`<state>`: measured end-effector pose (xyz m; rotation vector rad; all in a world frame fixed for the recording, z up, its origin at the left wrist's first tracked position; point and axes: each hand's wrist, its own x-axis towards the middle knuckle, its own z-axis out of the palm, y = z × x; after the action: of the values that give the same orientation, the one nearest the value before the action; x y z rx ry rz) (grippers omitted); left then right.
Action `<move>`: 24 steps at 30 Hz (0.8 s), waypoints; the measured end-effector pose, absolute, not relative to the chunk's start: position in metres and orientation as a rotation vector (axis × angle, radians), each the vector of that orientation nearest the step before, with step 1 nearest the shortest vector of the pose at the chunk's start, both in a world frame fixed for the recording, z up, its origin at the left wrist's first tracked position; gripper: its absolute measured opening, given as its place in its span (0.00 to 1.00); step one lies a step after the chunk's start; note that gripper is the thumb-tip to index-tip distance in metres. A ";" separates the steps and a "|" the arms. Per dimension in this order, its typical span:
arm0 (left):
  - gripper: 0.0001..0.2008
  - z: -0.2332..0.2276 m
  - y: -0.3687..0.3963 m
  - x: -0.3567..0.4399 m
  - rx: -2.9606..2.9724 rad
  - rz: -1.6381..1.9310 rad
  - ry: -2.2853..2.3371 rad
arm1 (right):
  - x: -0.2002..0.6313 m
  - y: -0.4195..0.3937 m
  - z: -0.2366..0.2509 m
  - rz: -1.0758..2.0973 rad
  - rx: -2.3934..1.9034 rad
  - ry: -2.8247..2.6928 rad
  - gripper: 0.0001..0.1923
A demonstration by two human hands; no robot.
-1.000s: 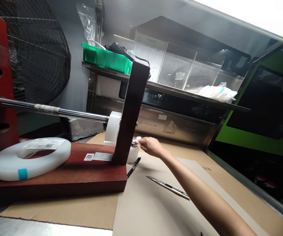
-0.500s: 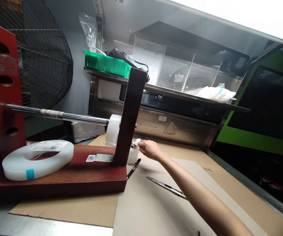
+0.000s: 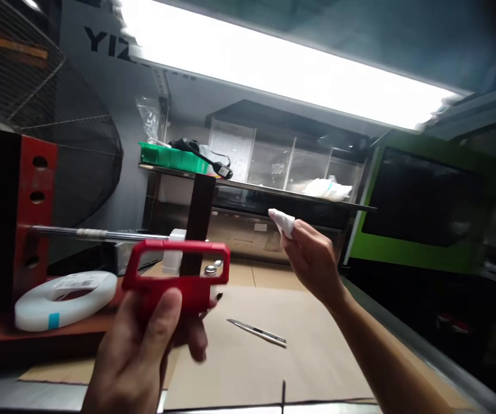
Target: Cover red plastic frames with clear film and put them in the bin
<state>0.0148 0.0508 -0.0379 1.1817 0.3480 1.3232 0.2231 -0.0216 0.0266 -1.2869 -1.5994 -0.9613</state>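
Observation:
My left hand (image 3: 144, 339) is raised in front of me and grips a red plastic part (image 3: 174, 276) with a rectangular window in it. My right hand (image 3: 312, 259) is lifted above the cardboard-covered bench (image 3: 316, 345) and pinches a small white wad (image 3: 282, 221) between its fingertips. Behind the red part a small white dispenser bottle with a metal top (image 3: 210, 270) stands next to the dark post of the wooden spool stand (image 3: 198, 218).
A white tape roll (image 3: 64, 290) lies on the stand's red base, under a steel rod (image 3: 101, 234). A utility knife (image 3: 256, 332) lies on the cardboard. A wire fan guard (image 3: 79, 155) is at the left, a shelf with a green bin (image 3: 172, 156) behind, a green machine (image 3: 424, 201) at the right.
My right hand left the bottle's top and rose with a white wad in its fingers. My left hand came into view holding the red part. The view tilted upward.

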 end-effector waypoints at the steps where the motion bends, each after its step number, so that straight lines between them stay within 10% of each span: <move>1: 0.11 -0.020 0.050 0.022 1.228 1.349 0.263 | 0.215 -0.040 0.036 -1.037 -1.225 -1.594 0.18; 9: 0.06 0.075 0.011 0.050 1.373 1.334 -0.293 | 0.189 -0.137 0.084 -1.606 -1.134 -1.491 0.25; 24: 0.07 0.114 -0.030 0.052 1.365 1.287 -0.448 | 0.171 -0.171 0.122 -2.081 -1.201 -1.418 0.25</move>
<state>0.0523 -0.0301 0.1138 1.3646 -0.4482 1.2866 0.1707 -0.1708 0.1217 -1.2015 -1.4182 -2.0812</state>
